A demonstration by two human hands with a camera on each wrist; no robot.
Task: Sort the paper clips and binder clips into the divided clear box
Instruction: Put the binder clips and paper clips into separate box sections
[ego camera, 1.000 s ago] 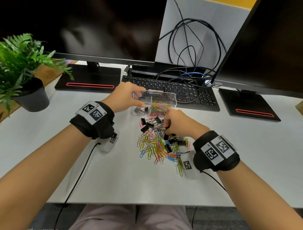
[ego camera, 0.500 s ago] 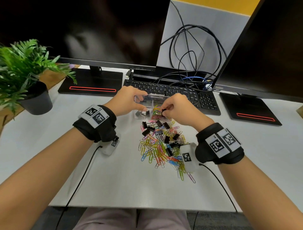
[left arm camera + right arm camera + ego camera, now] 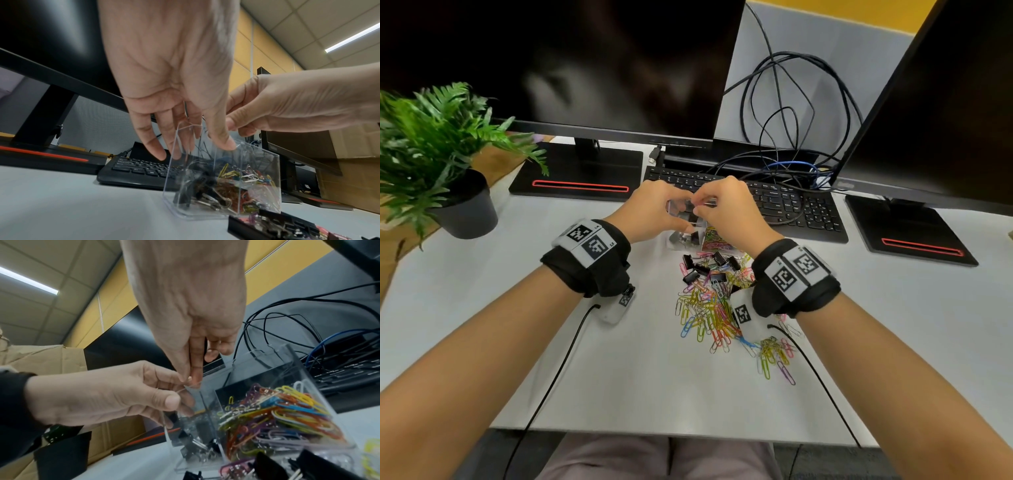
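The divided clear box [image 3: 675,236] stands in front of the keyboard. My left hand [image 3: 654,212] grips its left end, thumb [image 3: 226,142] on the near wall and fingers behind. Black binder clips [image 3: 197,447] lie in the left compartment, blurred in the left wrist view. Coloured paper clips [image 3: 277,410] fill the right one. My right hand [image 3: 697,202] hovers over the left compartment's rim, its thumb and forefinger tips [image 3: 192,378] pressed together with nothing visible between them. A mixed pile of paper clips [image 3: 709,308] and binder clips [image 3: 702,270] lies on the desk just in front of the box.
A black keyboard [image 3: 774,202] sits right behind the box, under tangled cables [image 3: 784,120]. Two monitors on black stands [image 3: 575,174] flank it. A potted plant [image 3: 441,154] stands at the far left. Wrist-camera cords trail toward the desk's front edge.
My right hand rose from the pile with a black binder clip and moved over the box's left compartment; the clip no longer shows in its fingers. My left hand kept hold of the box.
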